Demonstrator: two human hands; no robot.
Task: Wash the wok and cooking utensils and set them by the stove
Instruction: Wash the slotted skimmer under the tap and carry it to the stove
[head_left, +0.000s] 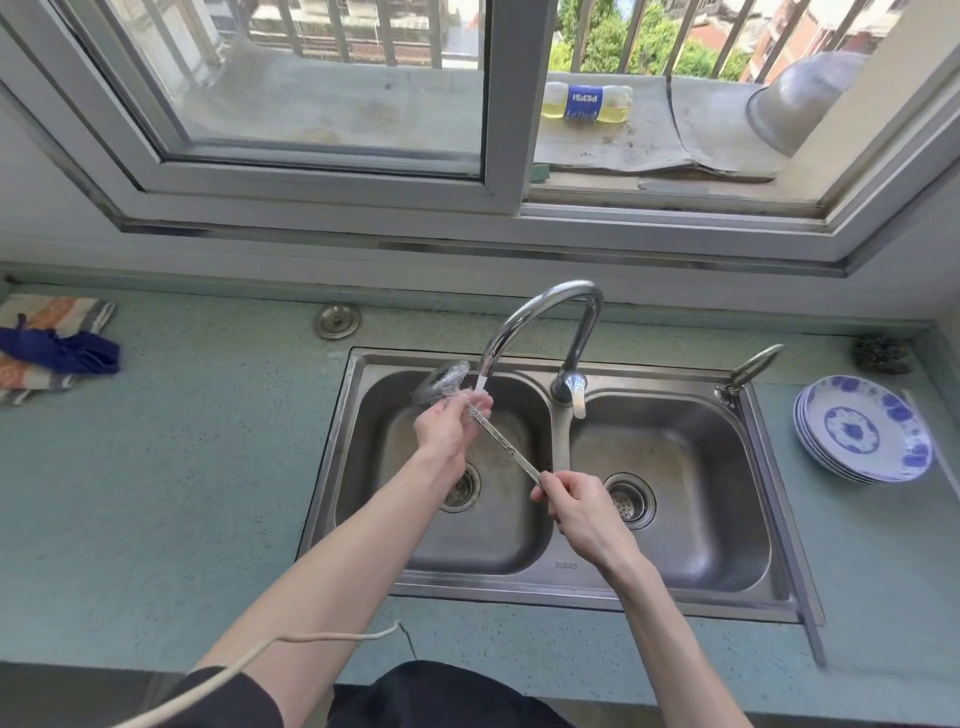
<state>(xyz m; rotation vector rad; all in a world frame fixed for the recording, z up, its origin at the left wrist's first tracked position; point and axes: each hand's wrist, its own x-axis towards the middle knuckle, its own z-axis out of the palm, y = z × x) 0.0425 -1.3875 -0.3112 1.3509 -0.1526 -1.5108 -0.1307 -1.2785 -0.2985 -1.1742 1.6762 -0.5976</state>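
Ladle under the tap, wok nowhere in view

The ladle (470, 415) is over the left basin of the double sink (779, 525), its bowl up beside the spout of the tap (550, 322) and its long handle slanting down toward the right. Water runs from the spout onto the neck of the ladle. The right hand (582, 506) has a closed grip on the handle's end, fingers curled round it. The left hand (449, 423) is wrapped about the handle just below the bowl, fingers curled over the metal where the water lands, which reads as rubbing it clean.

As a judgement, the task is in its washing stage: 1 utensil is being rinsed and none is seen set down by a stove. No wok and no stove show in this view, so whether the wok is already washed cannot be told. Setting the things by the stove seems yet to come.

On the worktop to the right leans a stack of blue-and-white plates (865, 431), with a scouring ball (883, 353) behind it; folded cloths (52, 343) lie at far left.

On the sill outside the window a bottle (587, 104) lies on its side, its blue label showing "PEPSI" in mirrored letters. A small stamp on the sink's front rim is too blurred to read
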